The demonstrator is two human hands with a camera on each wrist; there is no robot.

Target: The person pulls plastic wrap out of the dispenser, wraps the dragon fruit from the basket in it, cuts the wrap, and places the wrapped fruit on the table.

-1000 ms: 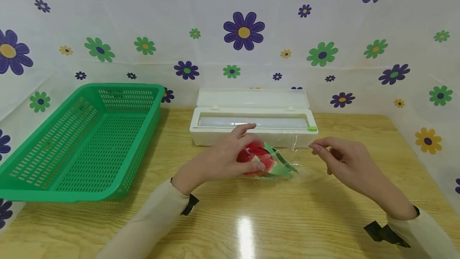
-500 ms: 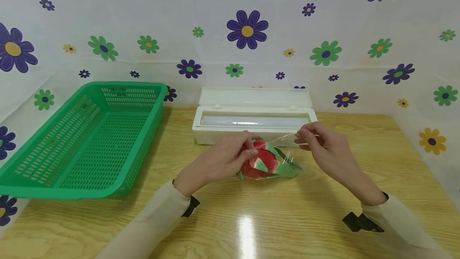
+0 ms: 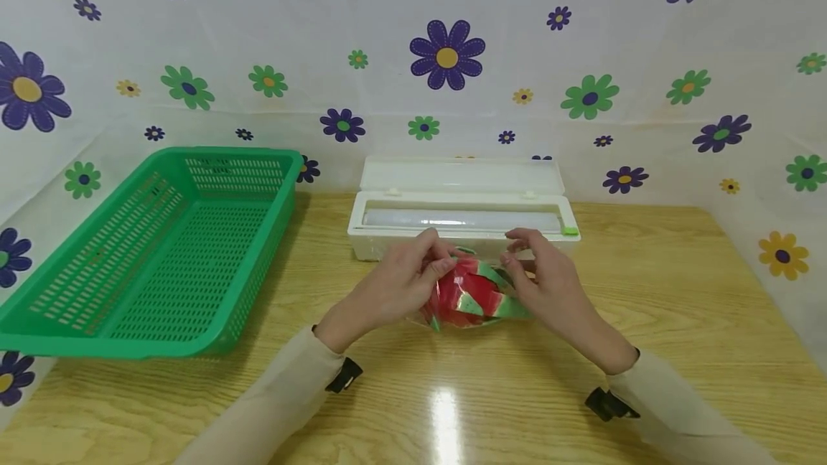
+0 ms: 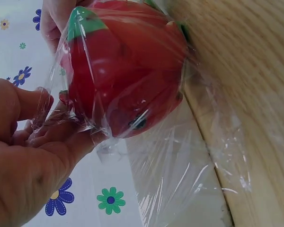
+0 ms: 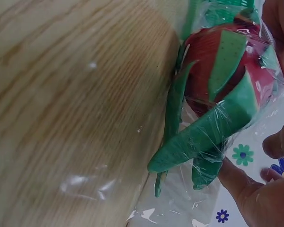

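Note:
A red dragon fruit with green leaf-like scales lies on the wooden table, loosely covered by clear cling film. My left hand is at the fruit's left upper side and pinches a gathered bit of the film. In the left wrist view the film stretches from my left hand across the dragon fruit. On the other side, my right hand touches the film by the long scales, thumb and index finger apart. Some right fingertips are hidden behind the dragon fruit in the right wrist view.
Behind the hands stands a white cling film dispenser, lid raised, with a roll inside and a green slider. A green plastic basket sits at the left. A flower-patterned cloth hangs behind the table.
My right hand has moved left, from beside the dispenser's right end to the dragon fruit's scales, folding the film inward. My left hand has shifted from atop the fruit to its upper left side.

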